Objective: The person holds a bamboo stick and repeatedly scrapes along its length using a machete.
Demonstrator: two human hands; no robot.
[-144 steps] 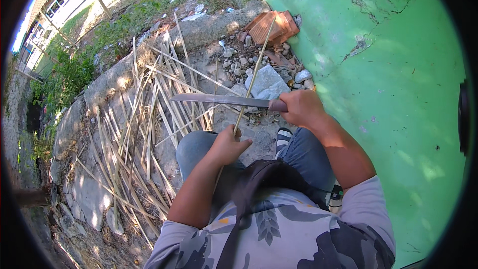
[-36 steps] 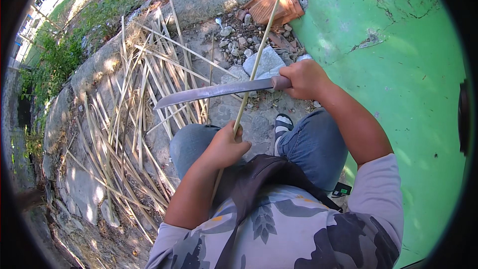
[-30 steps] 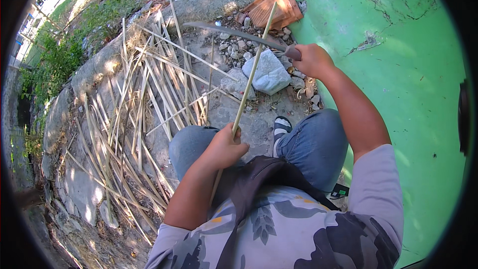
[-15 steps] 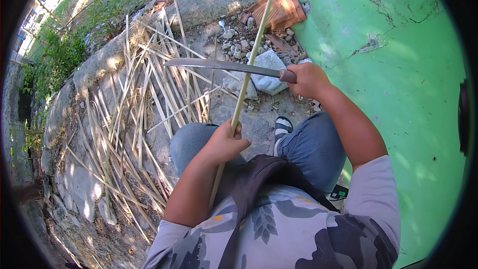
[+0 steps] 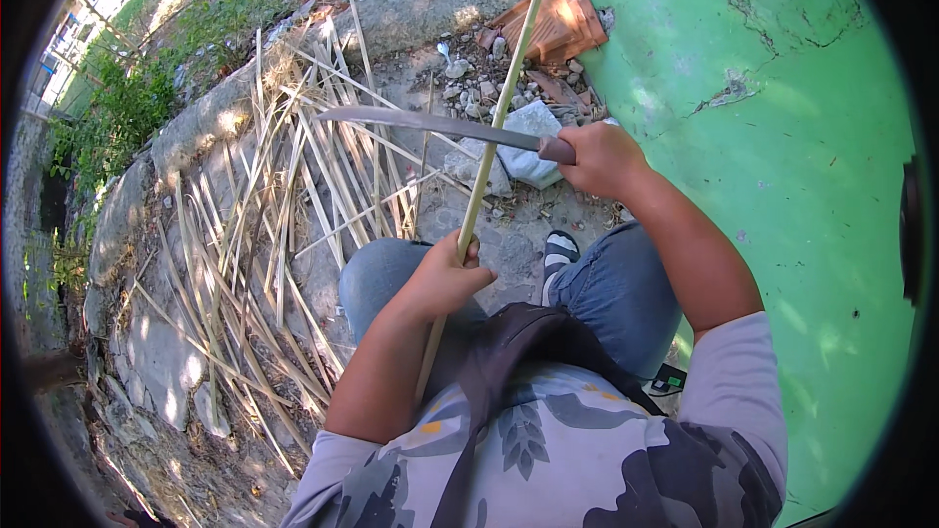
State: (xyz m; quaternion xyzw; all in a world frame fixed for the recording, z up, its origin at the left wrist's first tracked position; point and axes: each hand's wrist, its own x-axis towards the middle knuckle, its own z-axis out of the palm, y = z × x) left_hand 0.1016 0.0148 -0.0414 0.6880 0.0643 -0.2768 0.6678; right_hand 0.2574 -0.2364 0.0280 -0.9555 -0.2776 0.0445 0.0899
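My left hand (image 5: 448,277) is closed round the lower part of a long pale bamboo strip (image 5: 506,88), which slants up and away from my lap. In my right hand (image 5: 603,160) is the handle of a machete (image 5: 430,123). Its long dark blade points left and crosses the strip well above my left hand. Whether the edge bites into the strip or only rests against it, I cannot tell. The lower end of the strip runs behind my left forearm toward my body.
Many loose bamboo strips (image 5: 284,186) lie piled on the ground to my left. Ahead are a white stone block (image 5: 531,144), rubble (image 5: 479,88) and orange roof tiles (image 5: 553,27). A green painted floor (image 5: 782,186) spreads to the right, and a low stone edge (image 5: 411,15) curves behind the pile.
The machete has shifted very slightly to the left, still across the strip. My left hand keeps its grip. The whole view has moved a little.
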